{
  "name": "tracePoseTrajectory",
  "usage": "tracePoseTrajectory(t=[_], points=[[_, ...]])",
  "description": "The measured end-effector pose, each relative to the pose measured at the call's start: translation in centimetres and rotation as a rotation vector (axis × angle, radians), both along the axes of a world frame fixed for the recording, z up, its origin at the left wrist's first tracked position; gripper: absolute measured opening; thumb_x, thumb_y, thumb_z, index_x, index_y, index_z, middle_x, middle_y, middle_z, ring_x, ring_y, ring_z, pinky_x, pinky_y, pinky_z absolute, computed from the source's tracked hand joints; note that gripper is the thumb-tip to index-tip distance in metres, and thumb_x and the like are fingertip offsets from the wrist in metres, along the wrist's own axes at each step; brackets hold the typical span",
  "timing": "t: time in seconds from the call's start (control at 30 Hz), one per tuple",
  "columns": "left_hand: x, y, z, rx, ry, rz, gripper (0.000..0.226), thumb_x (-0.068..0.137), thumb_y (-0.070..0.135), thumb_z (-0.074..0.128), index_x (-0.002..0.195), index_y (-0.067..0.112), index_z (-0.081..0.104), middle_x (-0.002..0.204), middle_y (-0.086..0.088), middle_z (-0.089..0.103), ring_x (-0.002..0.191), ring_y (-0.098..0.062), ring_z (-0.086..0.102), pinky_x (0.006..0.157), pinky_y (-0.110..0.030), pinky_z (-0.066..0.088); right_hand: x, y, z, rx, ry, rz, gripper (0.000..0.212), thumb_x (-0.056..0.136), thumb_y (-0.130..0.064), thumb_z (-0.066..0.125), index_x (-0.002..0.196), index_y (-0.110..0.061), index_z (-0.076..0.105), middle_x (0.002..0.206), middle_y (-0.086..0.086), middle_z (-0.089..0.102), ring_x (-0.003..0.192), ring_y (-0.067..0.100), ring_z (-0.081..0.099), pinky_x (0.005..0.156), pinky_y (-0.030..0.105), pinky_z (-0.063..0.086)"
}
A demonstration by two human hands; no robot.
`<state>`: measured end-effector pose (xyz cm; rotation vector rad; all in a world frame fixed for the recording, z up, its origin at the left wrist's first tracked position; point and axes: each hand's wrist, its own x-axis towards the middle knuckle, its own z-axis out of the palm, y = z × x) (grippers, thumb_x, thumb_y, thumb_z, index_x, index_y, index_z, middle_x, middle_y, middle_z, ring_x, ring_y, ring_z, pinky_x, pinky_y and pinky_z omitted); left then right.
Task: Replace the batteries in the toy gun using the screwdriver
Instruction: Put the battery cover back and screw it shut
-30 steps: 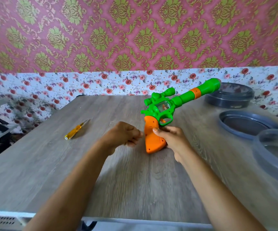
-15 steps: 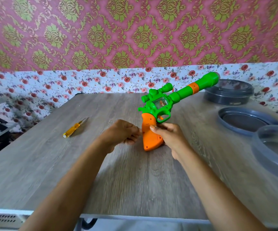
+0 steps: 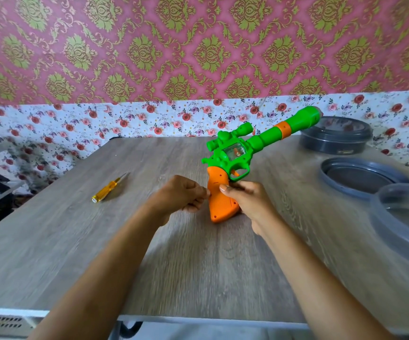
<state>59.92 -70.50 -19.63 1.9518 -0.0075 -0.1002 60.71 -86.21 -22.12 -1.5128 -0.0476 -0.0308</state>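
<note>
A green toy gun (image 3: 232, 155) with an orange grip stands on its butt near the middle of the wooden table (image 3: 75, 241), its barrel pointing up to the right. My right hand (image 3: 247, 204) holds the orange grip from the right, thumb across its face. My left hand (image 3: 181, 195) is curled with its fingertips at the left edge of the grip; what they pinch is hidden. A yellow-handled screwdriver (image 3: 107, 188) lies alone on the table to the left, tip pointing away from me.
Three round grey containers line the right side: a lidded one (image 3: 336, 141) at the back, a shallow lid or tray (image 3: 360, 177) in the middle, and a translucent tub (image 3: 404, 224) nearest me. A dark frame stands off the table's left edge.
The gun and both hands keep the same grip. The view has shifted slightly; the left fingers sit a little closer to the grip's edge.
</note>
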Motion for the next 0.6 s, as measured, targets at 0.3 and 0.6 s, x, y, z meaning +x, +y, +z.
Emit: tracePoseTrajectory(t=[0.3,0.6], points=[[0.4,0.2,-0.6,0.041,0.01,-0.027,0.024,0.083,0.023,0.071,0.07,0.006,0.061,0.06,-0.004,0.054,0.055,-0.009,0.054,0.049,-0.016,0.046,-0.1,0.0,0.3,0.016,0.078,-0.012,0.011,0.08,-0.01,0.068,0.091,-0.01,0.064,0.084,0.008,0.063,0.081,0.02,0.057,0.084,0.037,0.047],[0.5,6.1,0.7,0.78,-0.296,0.648,0.014,0.087,0.028,0.063,0.092,0.016,0.068,0.101,-0.01,0.066,0.094,-0.03,0.058,0.071,-0.034,0.045,-0.6,-0.4,1.0,0.004,0.114,-0.004,0.02,0.081,-0.007,0.066,0.101,-0.005,0.063,0.1,0.014,0.064,0.091,0.021,0.058,0.094,0.044,0.046]])
